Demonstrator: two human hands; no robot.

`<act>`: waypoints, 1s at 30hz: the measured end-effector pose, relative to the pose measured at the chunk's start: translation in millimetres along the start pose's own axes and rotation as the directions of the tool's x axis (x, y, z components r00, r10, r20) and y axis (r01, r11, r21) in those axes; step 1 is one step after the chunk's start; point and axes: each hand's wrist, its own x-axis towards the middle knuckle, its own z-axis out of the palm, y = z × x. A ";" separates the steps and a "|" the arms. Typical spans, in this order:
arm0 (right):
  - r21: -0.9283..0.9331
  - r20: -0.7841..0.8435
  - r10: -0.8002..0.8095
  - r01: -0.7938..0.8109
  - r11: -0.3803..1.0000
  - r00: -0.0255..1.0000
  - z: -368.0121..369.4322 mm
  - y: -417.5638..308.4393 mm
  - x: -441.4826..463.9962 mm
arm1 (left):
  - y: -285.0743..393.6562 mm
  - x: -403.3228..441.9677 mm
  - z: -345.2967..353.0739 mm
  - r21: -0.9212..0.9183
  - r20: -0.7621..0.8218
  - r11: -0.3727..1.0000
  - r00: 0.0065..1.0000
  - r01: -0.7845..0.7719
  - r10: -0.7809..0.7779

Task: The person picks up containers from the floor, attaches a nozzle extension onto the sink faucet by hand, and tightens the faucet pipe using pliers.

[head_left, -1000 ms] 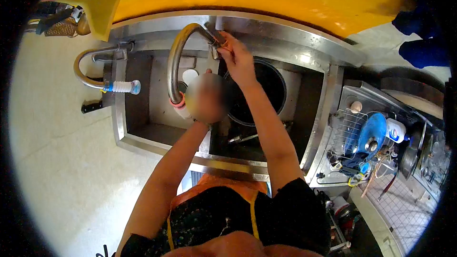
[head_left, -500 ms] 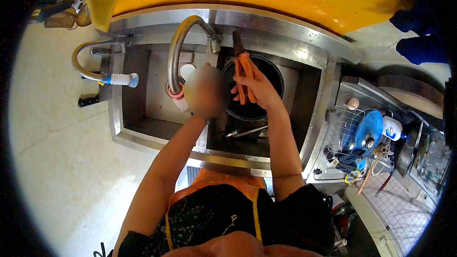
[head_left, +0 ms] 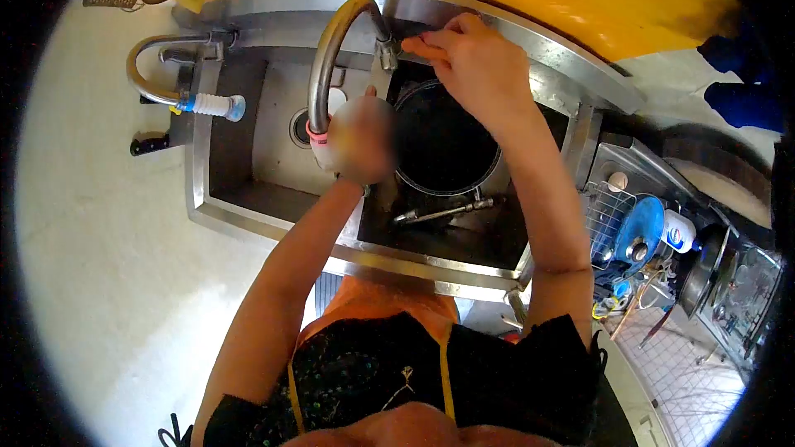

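My right hand (head_left: pixel 484 70) is over the back rim of the sink, its fingers drawn together beside the base of the curved metal faucet (head_left: pixel 323 58). What those fingers hold, if anything, is hidden. My left hand (head_left: pixel 364 141) is smeared by a blur, so its fingers do not show. It is beside the faucet's spout end, which carries a pink ring (head_left: pixel 318 136), above the divider between the basins. A large dark round pot (head_left: pixel 447 141) stands in the right basin below my right hand. In front of it lies a metal rod-like piece (head_left: pixel 447 212).
A second faucet (head_left: pixel 137 74) with a white flexible nozzle (head_left: pixel 217 106) hangs at the left. The left basin has a drain (head_left: pixel 300 128). On the right stand a wire rack (head_left: pixel 609 211), a blue lid (head_left: pixel 639 232) and a white bottle (head_left: pixel 677 232). A black-handled knife (head_left: pixel 151 146) is at the left.
My right hand has moved up to the faucet's base. The orange-handled tool it held is no longer visible. My left hand remains beside the spout, and the view has shifted slightly.
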 end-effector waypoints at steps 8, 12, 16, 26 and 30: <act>-0.040 -0.024 -0.125 0.124 0.992 0.992 17.4 5.6 16.1 | 0.4 1.5 -0.5 0.139 -0.035 0.989 0.998 -0.046 0.051; -0.154 -0.066 -0.109 0.098 0.983 0.992 32.8 1.8 14.9 | 0.9 0.2 0.5 0.105 0.064 0.994 0.997 0.042 -0.049; -0.091 -0.112 -0.120 0.110 0.990 0.986 22.5 5.2 11.7 | 3.2 2.1 -0.2 0.095 0.020 0.995 1.000 0.013 -0.015; -0.043 -0.133 -0.103 0.099 0.994 0.986 18.1 14.7 7.2 | 4.3 -2.1 -0.9 0.047 -0.004 0.999 1.000 0.005 -0.004; -0.089 -0.104 -0.100 0.091 0.992 0.990 34.4 12.9 12.3 | 9.7 1.1 -8.1 0.040 0.063 0.998 0.997 0.044 -0.047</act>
